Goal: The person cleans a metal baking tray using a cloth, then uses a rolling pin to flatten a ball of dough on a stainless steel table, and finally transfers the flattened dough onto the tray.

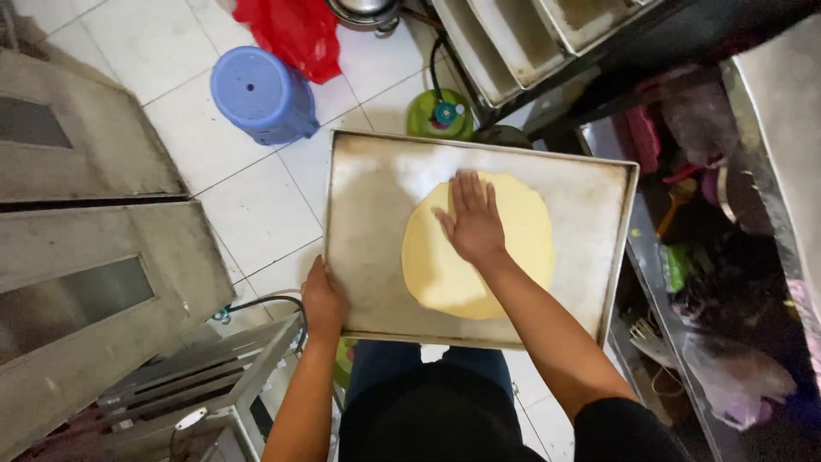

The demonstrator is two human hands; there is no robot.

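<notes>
A large metal baking tray point(376, 188) is held level in front of me above the tiled floor. On it lies a flat round sheet of pale yellow dough point(522, 248). My left hand point(323, 299) grips the tray's near left corner. My right hand point(470, 218) lies flat, fingers spread, on top of the dough, pressing its middle.
A blue plastic stool point(261, 92) and a red plastic bag point(295, 30) are on the floor ahead. A green gas canister point(440, 115) stands beyond the tray. Stacked empty trays point(522, 38) sit on a rack top right. Cluttered metal shelves point(710, 257) lie right, grey cabinets point(94, 239) left.
</notes>
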